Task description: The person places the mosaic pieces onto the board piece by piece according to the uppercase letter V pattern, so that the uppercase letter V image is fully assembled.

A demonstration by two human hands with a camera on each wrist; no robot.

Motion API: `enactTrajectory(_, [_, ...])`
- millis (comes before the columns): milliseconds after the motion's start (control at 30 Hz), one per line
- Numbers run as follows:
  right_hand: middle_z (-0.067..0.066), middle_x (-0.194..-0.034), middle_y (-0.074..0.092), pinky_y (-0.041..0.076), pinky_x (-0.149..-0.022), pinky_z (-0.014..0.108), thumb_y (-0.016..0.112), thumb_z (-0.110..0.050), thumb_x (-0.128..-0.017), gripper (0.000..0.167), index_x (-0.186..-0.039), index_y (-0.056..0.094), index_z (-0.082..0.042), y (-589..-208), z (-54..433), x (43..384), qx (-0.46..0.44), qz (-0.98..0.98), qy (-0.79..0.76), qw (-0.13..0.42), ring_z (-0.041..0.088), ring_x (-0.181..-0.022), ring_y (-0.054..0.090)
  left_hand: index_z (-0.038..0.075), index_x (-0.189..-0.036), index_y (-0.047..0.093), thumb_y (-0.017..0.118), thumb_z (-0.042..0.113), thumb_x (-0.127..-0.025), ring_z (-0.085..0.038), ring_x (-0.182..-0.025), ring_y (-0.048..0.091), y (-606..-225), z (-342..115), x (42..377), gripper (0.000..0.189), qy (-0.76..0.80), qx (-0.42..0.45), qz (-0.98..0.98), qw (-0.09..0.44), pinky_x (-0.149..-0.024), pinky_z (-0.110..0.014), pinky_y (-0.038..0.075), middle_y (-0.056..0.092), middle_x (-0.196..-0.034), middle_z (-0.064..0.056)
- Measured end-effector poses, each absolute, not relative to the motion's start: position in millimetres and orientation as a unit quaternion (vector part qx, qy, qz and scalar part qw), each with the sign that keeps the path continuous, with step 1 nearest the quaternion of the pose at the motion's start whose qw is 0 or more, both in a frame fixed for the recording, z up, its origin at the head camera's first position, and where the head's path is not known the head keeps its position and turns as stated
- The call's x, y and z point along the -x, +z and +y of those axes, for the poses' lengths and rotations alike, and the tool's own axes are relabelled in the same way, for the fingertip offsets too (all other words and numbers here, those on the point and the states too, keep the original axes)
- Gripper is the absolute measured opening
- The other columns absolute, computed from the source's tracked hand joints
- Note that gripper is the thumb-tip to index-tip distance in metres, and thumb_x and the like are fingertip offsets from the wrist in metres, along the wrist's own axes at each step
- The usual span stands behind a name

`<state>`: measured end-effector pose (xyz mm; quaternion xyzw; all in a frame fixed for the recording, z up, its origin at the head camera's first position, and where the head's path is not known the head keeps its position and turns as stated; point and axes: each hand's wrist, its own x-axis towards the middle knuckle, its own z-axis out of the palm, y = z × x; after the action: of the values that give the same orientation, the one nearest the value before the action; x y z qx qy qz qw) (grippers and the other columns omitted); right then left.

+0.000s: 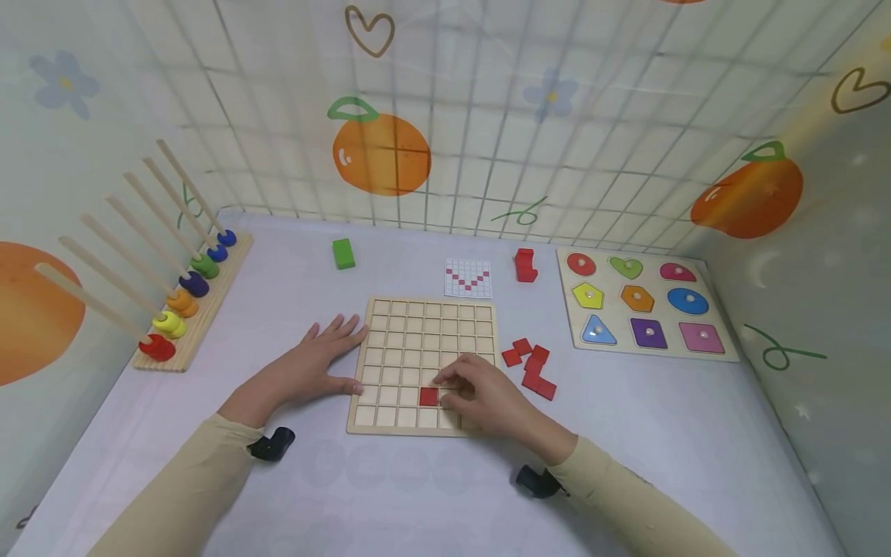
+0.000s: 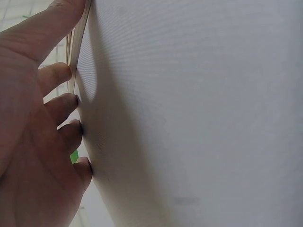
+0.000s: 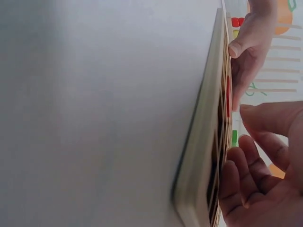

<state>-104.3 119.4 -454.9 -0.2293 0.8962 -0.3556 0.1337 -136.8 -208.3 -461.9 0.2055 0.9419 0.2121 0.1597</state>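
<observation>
A wooden grid board (image 1: 379, 357) lies on the white table, with one red square tile (image 1: 428, 397) set in a cell of its second row from the near edge. My left hand (image 1: 312, 365) is spread flat at the board's left edge, thumb and fingertips touching the rim and the table. Over the board's right half, my right hand (image 1: 487, 396) hovers with fingers bent, thumb and index tips apart just right of the red tile. In the right wrist view nothing shows between the thumb (image 3: 265, 116) and fingers. Loose red tiles (image 1: 539, 375) lie right of the board.
A pattern card (image 1: 468, 278) lies beyond the board, between a green block (image 1: 343, 254) and more red tiles (image 1: 525, 265). A shape puzzle board (image 1: 647, 305) lies at right. At left stands a peg rack (image 1: 195, 309) with coloured rings and tall rods.
</observation>
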Motion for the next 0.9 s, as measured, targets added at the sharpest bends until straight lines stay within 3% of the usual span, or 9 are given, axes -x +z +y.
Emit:
enactTrajectory(433, [-0.009, -0.098, 0.060, 0.056, -0.075, 0.024, 0.081, -0.018, -0.088, 0.028, -0.114, 0.072, -0.023, -450, 145, 106, 0.186, 0.908, -0.355, 0.121, 0.011, -0.088, 0.058, 0.011, -0.161, 0.029, 0.079, 0.056, -0.081, -0.039, -0.155, 0.005, -461, -207, 136, 0.105, 0.212, -0.203, 0.942, 0.162, -0.125, -0.059, 0.001, 0.016, -0.168, -0.016])
enactTrajectory(667, [-0.010, -0.097, 0.061, 0.055, -0.076, 0.025, 0.079, -0.015, -0.089, 0.028, -0.116, 0.072, -0.021, -450, 172, 111, 0.178, 0.916, -0.344, 0.102, 0.012, -0.089, 0.058, 0.011, -0.161, 0.029, 0.078, 0.056, -0.082, -0.039, -0.155, 0.005, -462, -208, 136, 0.103, 0.214, -0.210, 0.940, 0.161, -0.125, -0.059, 0.001, 0.016, -0.168, -0.015])
enactTrajectory(900, [-0.008, -0.094, 0.061, 0.054, -0.069, 0.024, 0.079, -0.013, -0.089, 0.027, -0.116, 0.073, -0.018, -450, 204, 117, 0.172, 0.927, -0.325, 0.072, 0.012, -0.082, 0.057, 0.012, -0.161, 0.029, 0.077, 0.056, -0.083, -0.039, -0.156, 0.005, -461, -209, 136, 0.103, 0.215, -0.211, 0.940, 0.162, -0.125, -0.059, 0.000, 0.015, -0.169, -0.014])
